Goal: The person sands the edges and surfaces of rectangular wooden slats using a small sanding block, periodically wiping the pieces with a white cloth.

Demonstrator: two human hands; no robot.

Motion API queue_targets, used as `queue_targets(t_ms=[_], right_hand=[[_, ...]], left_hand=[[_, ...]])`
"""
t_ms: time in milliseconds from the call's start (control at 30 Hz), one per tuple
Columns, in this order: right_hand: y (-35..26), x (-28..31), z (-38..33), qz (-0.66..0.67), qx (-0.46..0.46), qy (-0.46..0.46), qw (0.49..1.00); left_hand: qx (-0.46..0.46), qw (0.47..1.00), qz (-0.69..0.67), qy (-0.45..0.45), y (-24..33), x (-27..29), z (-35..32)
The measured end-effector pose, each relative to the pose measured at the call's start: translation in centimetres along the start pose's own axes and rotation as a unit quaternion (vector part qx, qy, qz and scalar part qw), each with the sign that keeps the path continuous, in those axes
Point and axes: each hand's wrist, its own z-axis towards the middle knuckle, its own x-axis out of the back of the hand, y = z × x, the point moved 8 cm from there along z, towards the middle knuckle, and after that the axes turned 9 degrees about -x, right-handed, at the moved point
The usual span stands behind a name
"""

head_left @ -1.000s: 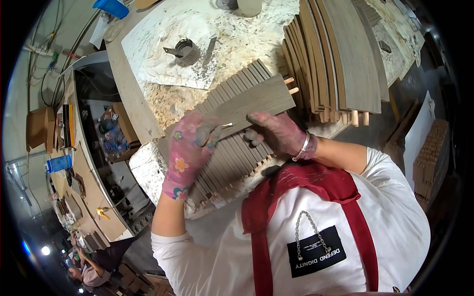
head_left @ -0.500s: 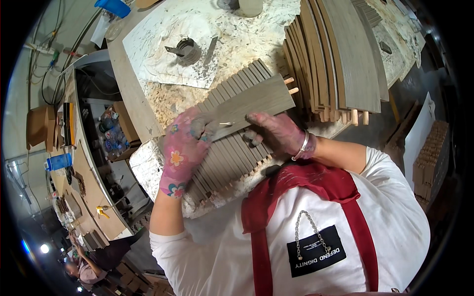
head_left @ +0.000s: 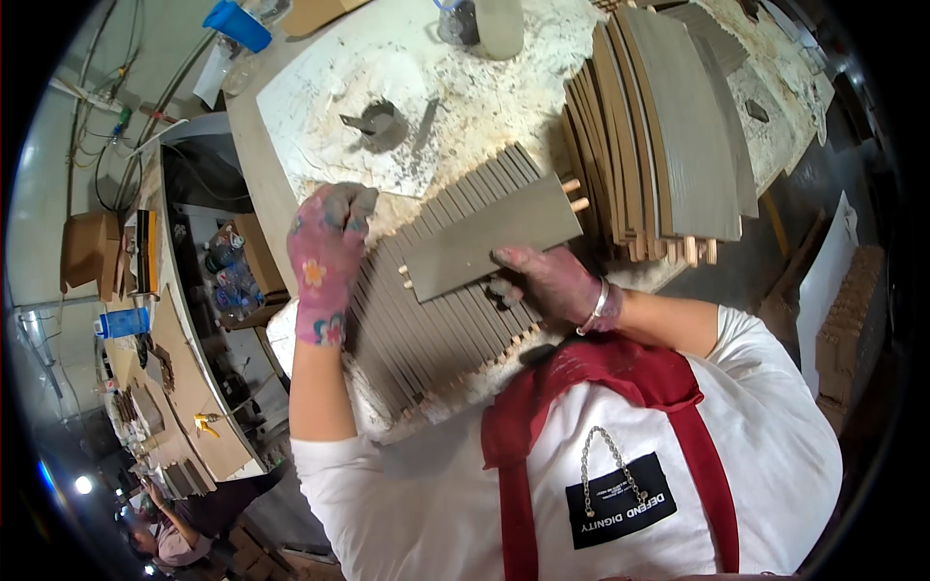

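My right hand (head_left: 552, 286), in a stained pink glove, grips the near edge of a flat grey wooden board (head_left: 494, 237), thumb on top and fingers below. Short pale dowels (head_left: 573, 194) stick out of both board ends. Beneath it a row of similar boards (head_left: 417, 339) stands on edge, packed side by side. My left hand (head_left: 329, 237), in a flowered pink glove, is raised left of the board, away from it. Its fingers are curled closed; anything inside them is hidden. Beyond it sits a small round can (head_left: 386, 126) with a flat blade-like strip across its rim.
Tall stacks of long grey boards (head_left: 688, 126) stand at the right of the paint-spotted table (head_left: 334, 160). A cloudy container (head_left: 499, 27) and a blue cup (head_left: 237, 24) are at the far side. Left, a carton of bottles (head_left: 237, 276) sits under a bench; another person (head_left: 174, 537) works beyond.
My left hand has let go of the board's left end and moved up and left, uncovering dowels there. My right hand keeps its hold on the board.
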Motion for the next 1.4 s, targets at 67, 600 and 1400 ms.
queue_targets(t_ms=[67,600,1400], right_hand=[[-0.7,-0.7,-0.6,0.001,-0.003,-0.003,1.0],[0.1,-1.6,-1.6,-0.045,-0.12,0.003,0.992],[0.2,-0.1,-0.7,0.026,-0.041,0.009,0.999]], left_hand=[[-0.022,0.999,0.007,0.044,-2.2,-0.5,2.3],[0.015,0.966,0.255,-0.037,-10.0,-9.6,13.5],[-0.187,0.921,0.336,-0.054,-4.8,-5.8,12.5]])
